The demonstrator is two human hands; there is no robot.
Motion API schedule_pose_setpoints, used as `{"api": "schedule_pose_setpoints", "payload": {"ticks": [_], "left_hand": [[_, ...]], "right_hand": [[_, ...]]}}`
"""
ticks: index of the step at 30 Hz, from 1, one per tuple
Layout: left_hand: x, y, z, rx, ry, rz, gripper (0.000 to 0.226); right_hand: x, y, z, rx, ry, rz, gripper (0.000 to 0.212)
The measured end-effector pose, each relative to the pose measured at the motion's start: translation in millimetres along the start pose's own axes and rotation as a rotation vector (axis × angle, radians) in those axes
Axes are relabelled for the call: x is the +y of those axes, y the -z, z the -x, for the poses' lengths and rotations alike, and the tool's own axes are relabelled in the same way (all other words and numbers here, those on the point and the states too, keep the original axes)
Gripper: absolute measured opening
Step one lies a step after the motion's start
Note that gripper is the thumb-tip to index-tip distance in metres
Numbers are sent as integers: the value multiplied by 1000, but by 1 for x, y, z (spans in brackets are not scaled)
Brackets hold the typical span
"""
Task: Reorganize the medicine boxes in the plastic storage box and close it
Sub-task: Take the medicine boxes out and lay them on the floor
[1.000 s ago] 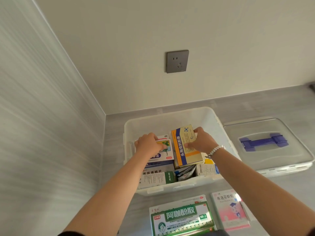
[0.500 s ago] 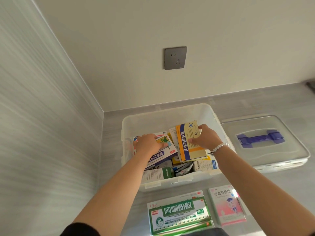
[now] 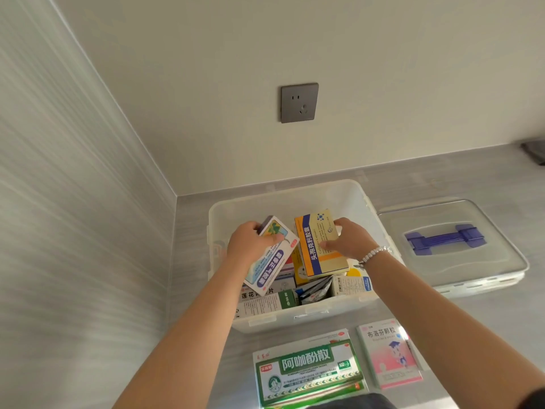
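A translucent plastic storage box (image 3: 283,199) stands open on the grey counter, holding several medicine boxes. My left hand (image 3: 250,242) grips a white and purple medicine box (image 3: 271,261), tilted up above the left side of the bin. My right hand (image 3: 349,242) holds a yellow and blue medicine box (image 3: 320,246) over the middle of the bin. Below them lie a white and green box (image 3: 265,302) and foil sachets (image 3: 314,292). The clear lid (image 3: 454,270) with a blue handle (image 3: 442,239) rests flat to the right of the bin.
Near me on the counter lie a large green medicine box (image 3: 308,370) and a pink one (image 3: 389,355). A grey wall socket (image 3: 299,102) is on the back wall. A striped wall (image 3: 73,231) runs along the left. A dark object (image 3: 535,149) sits at the far right edge.
Both hands have lifted their boxes upward out of the pile. The left box has tilted up and turned; the yellow box has risen slightly.
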State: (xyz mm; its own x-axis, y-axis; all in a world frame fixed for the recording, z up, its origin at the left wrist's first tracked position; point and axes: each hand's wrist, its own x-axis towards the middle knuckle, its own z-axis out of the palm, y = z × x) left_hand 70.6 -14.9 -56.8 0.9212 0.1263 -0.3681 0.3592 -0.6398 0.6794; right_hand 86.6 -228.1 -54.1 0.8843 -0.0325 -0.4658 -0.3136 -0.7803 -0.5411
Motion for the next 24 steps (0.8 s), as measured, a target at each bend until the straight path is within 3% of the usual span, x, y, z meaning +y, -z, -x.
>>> {"api": "schedule_pose_setpoints", "payload": {"ticks": [3,8,11,13,16,18,21,24], "left_hand": [[7,13,11,37,7,229,32],[19,25,40,51,112,679,47],[22,24,56,78,136,767,43],[25,20,68,116,149,832,34],[32,14,86,154,153,972,30],[42,8,98,186,135,1042,38],[57,-7,115,264,89,1075,51],[71,-27,134,302,43,1103,49]], "right_hand": [[-1,2,-1,28,6,-50,68],[0,-1,-1,-45,-18,-4,70],[-1,1,0,-45,-16,7,69],[-3,6,6,16,33,19,62],[-10,18,26,102,182,-189,40],[-13,30,46,7,258,-388,33],[-7,51,79,-305,350,-565,35],[13,66,99,-353,417,-590,44]]}}
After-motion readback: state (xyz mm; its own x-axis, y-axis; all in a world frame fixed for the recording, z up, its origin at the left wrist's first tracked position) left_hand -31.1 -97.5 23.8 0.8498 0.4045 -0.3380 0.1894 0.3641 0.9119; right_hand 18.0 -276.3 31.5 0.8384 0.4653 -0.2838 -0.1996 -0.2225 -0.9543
